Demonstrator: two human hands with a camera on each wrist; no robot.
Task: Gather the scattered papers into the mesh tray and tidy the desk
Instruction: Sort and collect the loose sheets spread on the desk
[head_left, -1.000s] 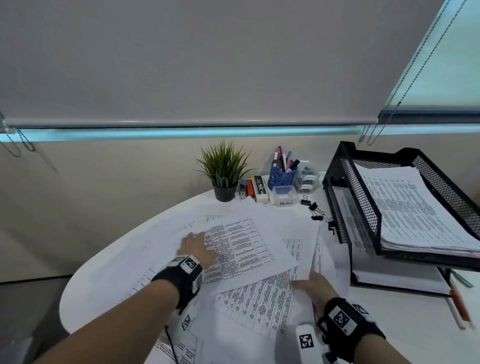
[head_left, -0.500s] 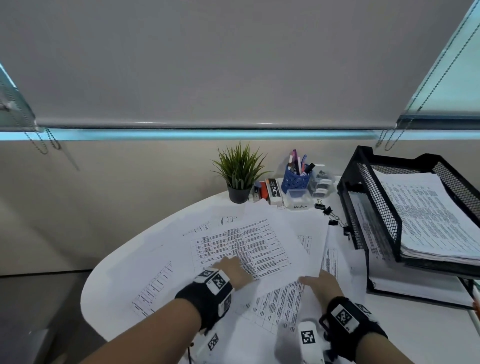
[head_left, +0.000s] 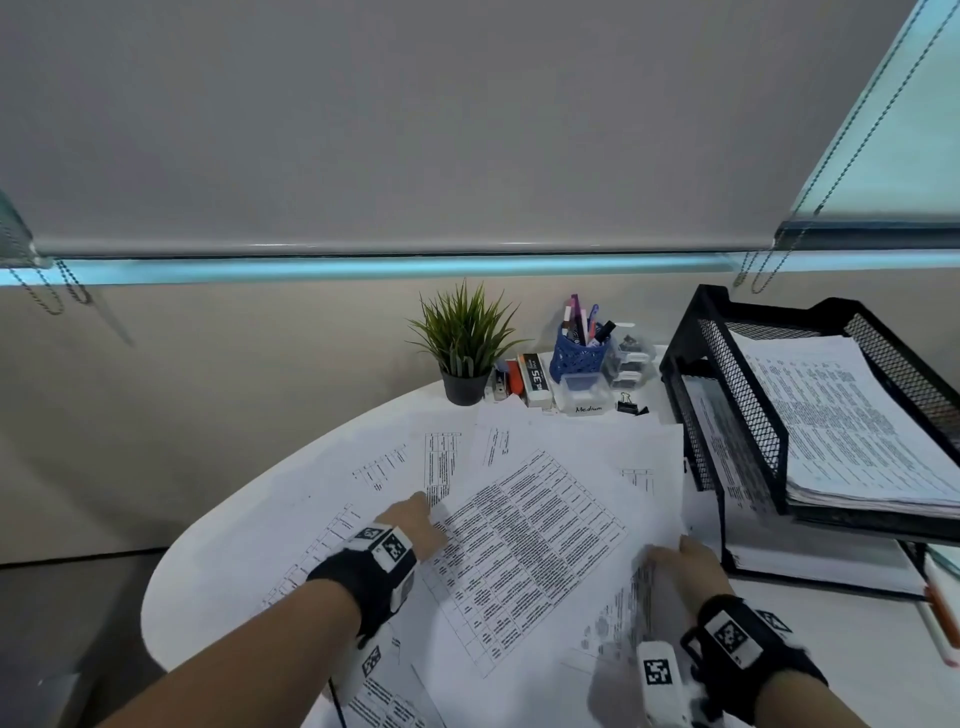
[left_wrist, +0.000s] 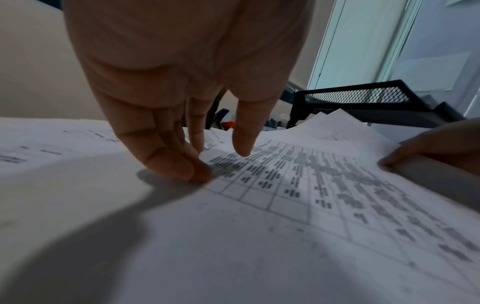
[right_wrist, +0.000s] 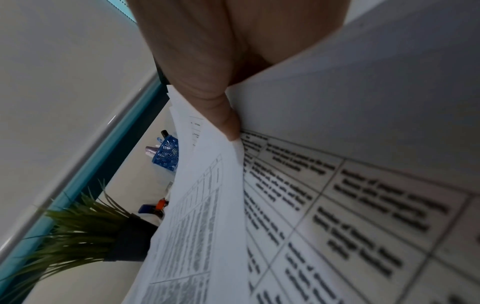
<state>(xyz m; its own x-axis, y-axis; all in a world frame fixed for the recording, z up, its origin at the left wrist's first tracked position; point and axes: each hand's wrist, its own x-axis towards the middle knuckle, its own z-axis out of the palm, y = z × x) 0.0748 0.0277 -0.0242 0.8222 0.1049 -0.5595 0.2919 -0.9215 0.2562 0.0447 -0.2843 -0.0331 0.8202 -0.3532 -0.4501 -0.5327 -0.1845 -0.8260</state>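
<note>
Desk (head_left: 218, 582): printed sheets (head_left: 524, 545) fanned over it, none squared. Two-tier mesh tray (head_left: 737, 395) just right of them, top tier already holds a stack. Your right hand (head_left: 675, 569) has the sheets' right edge lifted, thumb (right_wrist: 223, 115) pinching several at once. Left hand (head_left: 415, 525): fingers (left_wrist: 166, 156) straight, tips pressing the table-print page flat. Sweep left toward right, stack the loose ones under the pinch, square edges before lifting; a thin grip will likely shed pages.
</note>
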